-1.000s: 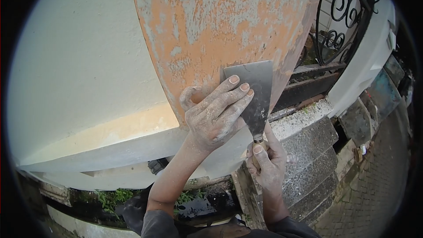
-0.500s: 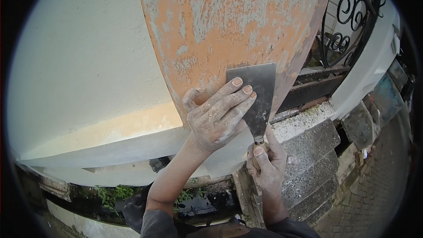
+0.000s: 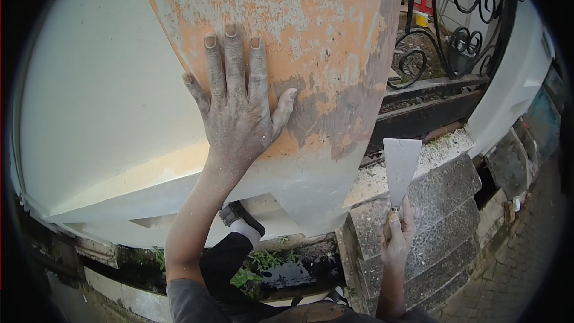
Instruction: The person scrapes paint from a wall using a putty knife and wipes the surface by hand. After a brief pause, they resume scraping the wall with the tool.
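Scraper [image 3: 400, 164] gripped in right hand [image 3: 396, 236] (blade up), clear of pillar [image 3: 323, 54]; left hand [image 3: 236, 107] spread flat there.

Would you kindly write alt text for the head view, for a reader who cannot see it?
A dusty left hand lies flat on an orange pillar with flaking paint, while the right hand holds a scraper clear of it, blade up.

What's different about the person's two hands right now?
The left hand lies spread flat on the peeling orange pillar; the right hand is curled around the handle of a metal scraper. The left hand touches the pillar; the right hand is apart from it, lower down. Both are dusty white.
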Motion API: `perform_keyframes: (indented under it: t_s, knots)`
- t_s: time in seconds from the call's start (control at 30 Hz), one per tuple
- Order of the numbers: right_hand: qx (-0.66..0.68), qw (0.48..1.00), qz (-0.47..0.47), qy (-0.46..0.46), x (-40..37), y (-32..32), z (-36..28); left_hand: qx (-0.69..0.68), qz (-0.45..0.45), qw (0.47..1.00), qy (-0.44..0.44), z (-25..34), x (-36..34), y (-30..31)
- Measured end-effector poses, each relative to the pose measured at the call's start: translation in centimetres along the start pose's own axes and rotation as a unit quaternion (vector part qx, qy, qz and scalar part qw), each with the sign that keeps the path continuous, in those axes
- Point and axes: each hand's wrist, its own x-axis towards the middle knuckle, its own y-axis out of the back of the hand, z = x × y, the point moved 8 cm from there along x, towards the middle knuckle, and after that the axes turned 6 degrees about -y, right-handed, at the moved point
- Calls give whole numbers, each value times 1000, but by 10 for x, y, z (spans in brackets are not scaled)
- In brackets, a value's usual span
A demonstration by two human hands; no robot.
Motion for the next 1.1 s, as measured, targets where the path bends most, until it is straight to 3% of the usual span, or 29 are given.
perform_keyframes:
  t_s: [0.07,0.1,0.13,0.2,0.3,0.43,0.53,0.57,0.63,0.67,0.77,0.87,0.93,1.0,1.03,1.1]
  knots:
    - [-13,999,18,-36,-10,14,6,-32,-36,992,-113,51,-32,-22]
    - [-22,999,17,-42,-15,18,7,-84,-106,975,-178,82,-52,-33]
    - [-30,998,16,-47,-19,21,8,-136,-174,945,-240,110,-74,-40]
    - [-50,997,16,-50,-27,29,8,-183,-312,834,-417,153,-117,-48]
    - [-84,996,23,-37,-32,44,5,-75,-278,841,-458,142,-107,-43]
    - [-99,994,31,-32,-33,59,2,-99,-89,970,-205,51,16,1]
    - [-84,995,19,-48,-34,58,7,-39,11,998,-45,18,41,12]
    - [-78,995,15,-52,-34,55,8,-4,-23,999,-50,34,28,-1]
    - [-77,995,-1,-63,-35,46,5,-74,-51,979,-184,94,-12,-25]
    - [-80,994,-10,-68,-36,43,3,-40,-115,948,-295,132,-44,-39]
    - [-78,996,-1,-38,-37,45,-6,-53,-241,793,-558,182,-149,-70]
    - [-122,992,22,2,-32,72,-1,9,-204,795,-572,153,-122,-63]
    - [-122,992,37,-5,-29,81,-2,-31,-216,865,-452,114,-40,-33]
    - [-109,993,47,-19,-29,83,-1,-44,-109,958,-261,59,44,3]
    - [-96,994,50,-27,-30,84,1,-36,-47,985,-162,34,67,19]
    - [-90,994,52,-37,-31,84,4,3,-17,995,-93,28,70,16]
